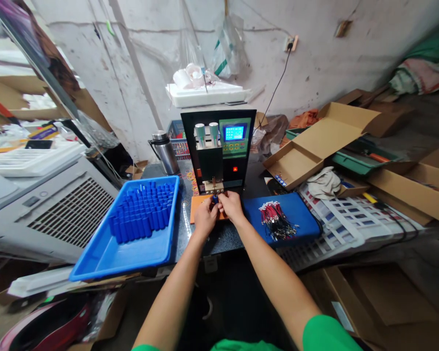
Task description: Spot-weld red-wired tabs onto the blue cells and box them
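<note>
Left hand (205, 217) and right hand (231, 204) pinch small blue round battery (215, 199) together under black welding machine (218, 151); battery too small to tell which way it points.

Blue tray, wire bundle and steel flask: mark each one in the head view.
Blue tray (131, 253): head view, bare floor of the tray in front of the cells.
Wire bundle (276, 220): head view, middle of the red and black wires.
Steel flask (167, 157): head view, its metal body.
</note>
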Demonstrator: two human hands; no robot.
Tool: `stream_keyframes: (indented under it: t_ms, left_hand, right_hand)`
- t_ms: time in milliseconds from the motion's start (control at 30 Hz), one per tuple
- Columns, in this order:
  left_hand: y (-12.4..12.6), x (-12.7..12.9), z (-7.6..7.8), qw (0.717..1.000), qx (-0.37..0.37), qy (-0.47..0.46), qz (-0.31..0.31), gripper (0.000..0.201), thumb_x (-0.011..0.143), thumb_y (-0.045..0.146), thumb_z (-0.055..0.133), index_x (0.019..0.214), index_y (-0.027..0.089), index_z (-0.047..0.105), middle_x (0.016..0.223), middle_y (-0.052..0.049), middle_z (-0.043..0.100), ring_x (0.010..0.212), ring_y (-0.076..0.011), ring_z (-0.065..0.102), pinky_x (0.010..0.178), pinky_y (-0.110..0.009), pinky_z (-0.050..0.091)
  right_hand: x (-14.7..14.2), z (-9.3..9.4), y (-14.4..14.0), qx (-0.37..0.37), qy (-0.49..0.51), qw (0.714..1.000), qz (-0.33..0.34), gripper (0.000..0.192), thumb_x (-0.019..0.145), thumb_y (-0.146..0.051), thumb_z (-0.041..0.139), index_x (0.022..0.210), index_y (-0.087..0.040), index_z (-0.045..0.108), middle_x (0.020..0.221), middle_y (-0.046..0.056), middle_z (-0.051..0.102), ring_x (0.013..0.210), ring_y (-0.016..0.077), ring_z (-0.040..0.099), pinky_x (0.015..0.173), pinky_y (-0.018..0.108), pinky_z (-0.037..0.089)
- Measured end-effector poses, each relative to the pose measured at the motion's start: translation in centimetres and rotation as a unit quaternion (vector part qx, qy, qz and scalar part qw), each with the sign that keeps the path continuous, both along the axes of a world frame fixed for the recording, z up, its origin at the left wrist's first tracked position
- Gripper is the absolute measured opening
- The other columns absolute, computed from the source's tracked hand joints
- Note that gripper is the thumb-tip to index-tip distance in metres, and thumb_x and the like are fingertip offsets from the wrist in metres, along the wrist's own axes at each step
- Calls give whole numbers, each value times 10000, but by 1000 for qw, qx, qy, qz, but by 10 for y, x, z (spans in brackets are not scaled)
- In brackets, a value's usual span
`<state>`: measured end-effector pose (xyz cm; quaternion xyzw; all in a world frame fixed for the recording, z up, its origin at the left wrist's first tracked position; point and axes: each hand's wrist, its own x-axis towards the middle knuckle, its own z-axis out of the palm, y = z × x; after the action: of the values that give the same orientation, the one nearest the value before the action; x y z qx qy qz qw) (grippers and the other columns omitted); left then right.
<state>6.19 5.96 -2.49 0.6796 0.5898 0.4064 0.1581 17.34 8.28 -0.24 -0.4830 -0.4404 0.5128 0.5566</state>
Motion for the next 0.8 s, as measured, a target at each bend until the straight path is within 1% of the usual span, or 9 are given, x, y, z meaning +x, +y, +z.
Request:
stream_keyframes:
  t_ms: [167, 400, 667, 800]
  left_hand:
    - [0, 0, 0, 1000, -1, -2, 3, 241, 914, 287, 562, 1102, 188, 674, 904, -53, 699, 791, -194, 618, 694, -279, 413]
    - [0, 0, -1, 1000, 1, 7, 6, 197, 915, 292, 564, 1037, 186, 677, 867, -47, 684, 792, -195, 619, 685, -276, 409]
    - [-1, 1, 0, 1000, 0, 14, 10, 215, 915, 289, 564, 1072, 192, 675, 846, -42, 678, 753, -185, 605, 661, -267, 398]
    - [-2, 1, 1, 1000, -7, 12, 12, 209, 915, 299, 566, 1054, 191, 677, 824, -38, 674, 737, -182, 605, 637, -262, 388]
  right_hand:
    - [0, 0, 1, -4, 2, 1000, 0, 179, 751, -305, 604, 618, -201, 544, 429, -62, 513, 353, 93, 476, 349, 181, 371]
    - [1, 2, 0, -10, 9, 1000, 8, 150, 742, -286, 602, 635, -196, 547, 432, -60, 521, 359, 91, 474, 350, 176, 359]
    - [2, -1, 3, -7, 20, 1000, 18, 158, 723, -310, 609, 629, -202, 544, 465, -60, 521, 391, 95, 477, 364, 186, 371]
    - [2, -1, 3, -4, 21, 1000, 19, 166, 718, -321, 616, 626, -207, 538, 487, -56, 529, 408, 98, 490, 371, 190, 381]
